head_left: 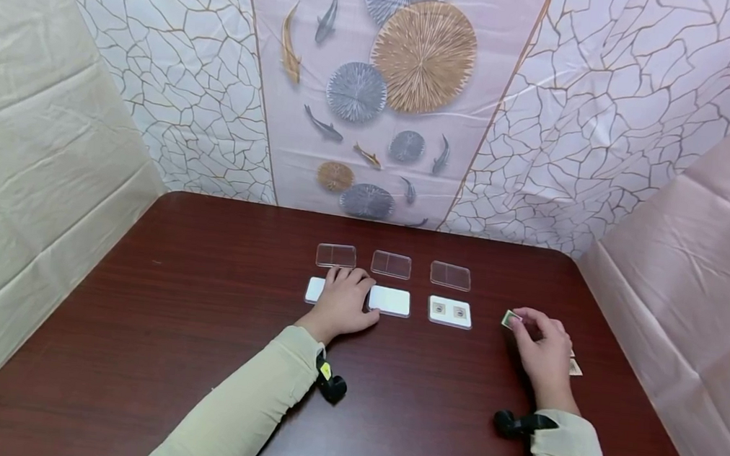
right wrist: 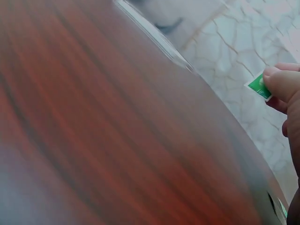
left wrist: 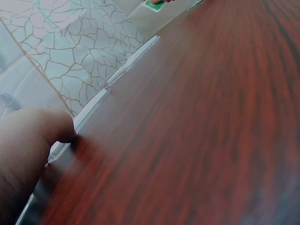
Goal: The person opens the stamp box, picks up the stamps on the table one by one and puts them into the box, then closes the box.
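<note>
Head view: the right hand (head_left: 545,349) is pinching a small green, white-edged card (head_left: 509,319) between thumb and fingers, to the right of the right white case (head_left: 449,321), which is holding two small printed squares (head_left: 459,313). The left hand (head_left: 341,306) is resting with fingers loosely spread by the left white case (head_left: 314,290) and middle white case (head_left: 391,300). Three clear plastic lids (head_left: 391,264) are lying in a row on the tabletop's (head_left: 135,324) far side.
</note>
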Available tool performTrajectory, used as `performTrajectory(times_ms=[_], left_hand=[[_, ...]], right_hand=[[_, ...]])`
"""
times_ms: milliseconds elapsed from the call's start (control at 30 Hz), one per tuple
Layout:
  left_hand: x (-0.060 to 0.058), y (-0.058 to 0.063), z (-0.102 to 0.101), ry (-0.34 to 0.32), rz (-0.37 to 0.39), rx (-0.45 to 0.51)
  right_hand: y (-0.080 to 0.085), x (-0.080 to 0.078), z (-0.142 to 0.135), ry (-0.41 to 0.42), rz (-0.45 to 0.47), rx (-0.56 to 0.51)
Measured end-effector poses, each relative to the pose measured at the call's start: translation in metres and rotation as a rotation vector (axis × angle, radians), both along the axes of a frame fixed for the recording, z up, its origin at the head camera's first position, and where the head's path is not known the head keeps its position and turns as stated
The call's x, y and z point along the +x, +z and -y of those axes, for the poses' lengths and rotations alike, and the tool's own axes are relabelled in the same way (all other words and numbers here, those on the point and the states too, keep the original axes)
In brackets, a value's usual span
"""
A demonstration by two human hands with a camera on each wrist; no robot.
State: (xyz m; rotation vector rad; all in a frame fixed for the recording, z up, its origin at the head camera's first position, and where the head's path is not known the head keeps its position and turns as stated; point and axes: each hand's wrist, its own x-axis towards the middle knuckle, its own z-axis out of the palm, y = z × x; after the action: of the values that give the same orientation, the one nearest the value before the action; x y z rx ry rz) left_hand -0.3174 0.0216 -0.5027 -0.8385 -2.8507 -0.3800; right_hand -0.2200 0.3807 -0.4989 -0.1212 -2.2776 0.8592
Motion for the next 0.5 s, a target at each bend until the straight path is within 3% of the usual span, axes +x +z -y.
performTrajectory(times_ms=[500], left_hand=[[-0.004,-0.002,0.005,0.006,0.005,0.001]], right_hand=[[-0.001,-0.044,0.100,0.170,-0.054,-0.052]])
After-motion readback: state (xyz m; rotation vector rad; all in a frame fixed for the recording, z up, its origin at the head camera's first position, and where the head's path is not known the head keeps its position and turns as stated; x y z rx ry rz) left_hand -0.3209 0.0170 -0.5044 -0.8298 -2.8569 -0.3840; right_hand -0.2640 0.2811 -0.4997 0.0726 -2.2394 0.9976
